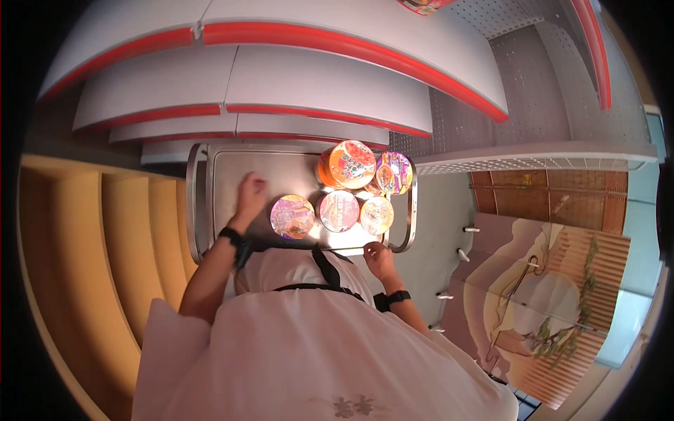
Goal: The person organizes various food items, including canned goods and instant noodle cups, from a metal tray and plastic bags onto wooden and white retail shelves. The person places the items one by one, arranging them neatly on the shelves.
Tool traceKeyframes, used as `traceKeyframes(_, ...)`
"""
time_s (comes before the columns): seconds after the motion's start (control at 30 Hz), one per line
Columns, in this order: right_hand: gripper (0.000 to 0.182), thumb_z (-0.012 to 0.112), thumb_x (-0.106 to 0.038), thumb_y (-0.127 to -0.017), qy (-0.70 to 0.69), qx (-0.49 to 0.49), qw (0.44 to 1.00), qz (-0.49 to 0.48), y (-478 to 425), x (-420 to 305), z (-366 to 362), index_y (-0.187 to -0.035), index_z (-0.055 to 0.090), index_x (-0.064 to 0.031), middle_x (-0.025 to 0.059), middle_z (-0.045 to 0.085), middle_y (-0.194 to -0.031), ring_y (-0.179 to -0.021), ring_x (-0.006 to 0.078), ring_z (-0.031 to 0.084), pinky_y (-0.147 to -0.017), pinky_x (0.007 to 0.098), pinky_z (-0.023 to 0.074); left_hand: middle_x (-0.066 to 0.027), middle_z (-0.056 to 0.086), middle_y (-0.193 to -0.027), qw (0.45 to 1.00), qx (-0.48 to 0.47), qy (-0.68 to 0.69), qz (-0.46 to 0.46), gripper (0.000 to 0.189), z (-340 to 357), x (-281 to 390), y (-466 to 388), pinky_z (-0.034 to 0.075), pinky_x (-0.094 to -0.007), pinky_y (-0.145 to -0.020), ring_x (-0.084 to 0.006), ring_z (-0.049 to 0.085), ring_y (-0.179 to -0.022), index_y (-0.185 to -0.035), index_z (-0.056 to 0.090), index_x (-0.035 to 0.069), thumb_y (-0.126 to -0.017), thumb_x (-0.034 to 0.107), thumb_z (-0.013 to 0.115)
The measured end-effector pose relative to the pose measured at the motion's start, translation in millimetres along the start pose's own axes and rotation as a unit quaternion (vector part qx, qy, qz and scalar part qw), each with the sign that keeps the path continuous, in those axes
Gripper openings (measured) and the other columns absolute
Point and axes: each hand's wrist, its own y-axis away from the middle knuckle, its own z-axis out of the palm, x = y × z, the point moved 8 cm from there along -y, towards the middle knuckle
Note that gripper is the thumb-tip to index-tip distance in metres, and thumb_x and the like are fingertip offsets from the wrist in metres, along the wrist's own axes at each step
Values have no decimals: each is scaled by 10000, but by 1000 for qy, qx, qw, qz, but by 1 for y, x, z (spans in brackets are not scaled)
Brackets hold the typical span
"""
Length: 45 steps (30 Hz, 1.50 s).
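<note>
My left hand hovers over the left part of a metal cart top, fingers loosely bent and nothing visible in it. At the cart's near right edge is my right hand, its fingers curled; whether they grip the edge I cannot tell. Instant noodle cups stand on the cart's right half. In the near row are a purple cup, a pink-lidded cup and a yellow-orange cup. Behind them an orange cup rises higher, partly hiding others, beside another purple cup.
White store shelves with red front strips rise beyond the cart. A red package sits on the top shelf. Yellowish shelving stands left. To the right are a wire-mesh shelf fence and a printed panel.
</note>
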Motion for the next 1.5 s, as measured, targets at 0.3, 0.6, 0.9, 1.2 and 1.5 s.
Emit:
traceKeyframes(0.3, 122, 596, -60, -768, -71, 51, 986, 140, 83, -3, 0, -869, 635, -3, 150, 647, -835, -701, 264, 652, -635, 333, 529, -108, 651, -899, 950, -203, -95, -216, 284, 192, -69, -56, 530, -329, -614, -189, 632, -821, -974, 603, -6, -852, 250, 624)
traceKeyframes(0.6, 113, 593, -54, -762, -55, 92, 988, 108, 99, 3, -3, -862, 631, -20, 141, 628, -811, -698, 267, 640, -652, 346, 529, -102, 660, -888, 952, -203, 27, -226, 228, 183, -24, -48, 539, -328, -600, -190, 648, -745, -994, 625, -22, -819, 121, 600)
traceKeyframes(0.9, 229, 620, -115, -755, -16, 52, 996, -74, -8, -61, -32, -965, 609, -25, 145, 619, -948, -919, 317, 595, -807, 391, 497, -159, 557, -1047, 956, -176, 134, -193, 256, 92, -31, -66, 599, -396, -708, -260, 618, -929, -1102, 497, -98, -947, 103, 462)
traceKeyframes(1.2, 969, 855, -243, -540, -149, 130, 938, -286, -54, -207, -110, -1341, 355, -22, 195, 396, -1344, -1245, 332, 400, -1051, 408, 315, -149, 589, -1107, 945, -236, 181, -136, 255, 35, 205, 12, 586, -349, -738, -243, 632, -958, -1129, 514, -86, -933, 56, 433)
traceKeyframes(1.5, 716, 843, -275, -542, -213, 191, 903, -321, -47, -233, -183, -1159, 561, -45, 90, 617, -1125, -1066, 216, 573, -951, 348, 420, -167, 418, -1324, 923, -240, 290, -74, 218, 36, 318, 12, 549, -411, -843, -250, 552, -1084, -1117, 494, -49, -926, 56, 492)
